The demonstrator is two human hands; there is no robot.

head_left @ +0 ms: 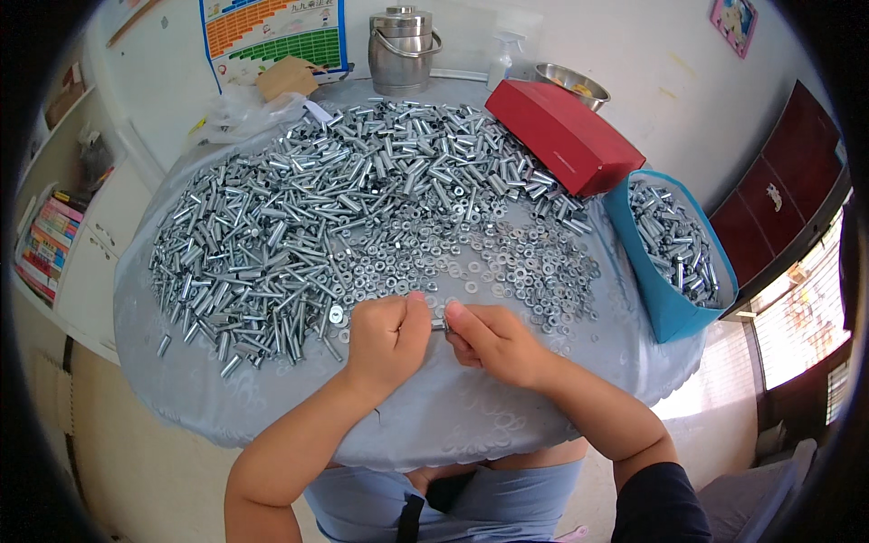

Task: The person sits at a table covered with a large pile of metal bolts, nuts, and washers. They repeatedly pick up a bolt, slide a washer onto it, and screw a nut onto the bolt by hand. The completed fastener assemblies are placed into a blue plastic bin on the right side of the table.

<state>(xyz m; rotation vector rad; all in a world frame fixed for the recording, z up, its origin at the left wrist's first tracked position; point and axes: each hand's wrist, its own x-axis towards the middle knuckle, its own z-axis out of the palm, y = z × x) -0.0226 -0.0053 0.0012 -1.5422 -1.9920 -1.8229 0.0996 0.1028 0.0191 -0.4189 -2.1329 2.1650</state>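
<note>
Close together over the near part of the table, my left hand and my right hand are both closed. Between them shows a short length of a metal bolt, gripped from either end; most of it is hidden by my fingers. Just beyond my hands lie many loose washers and nuts, spread thinly. A large heap of shiny metal sleeves and bolts covers the left and far parts of the table.
A blue bin full of metal bolts stands at the right edge beside a long red box. Along the back are a steel lidded pot, a spray bottle, a metal bowl and a plastic bag. A grey-blue cloth covers the table.
</note>
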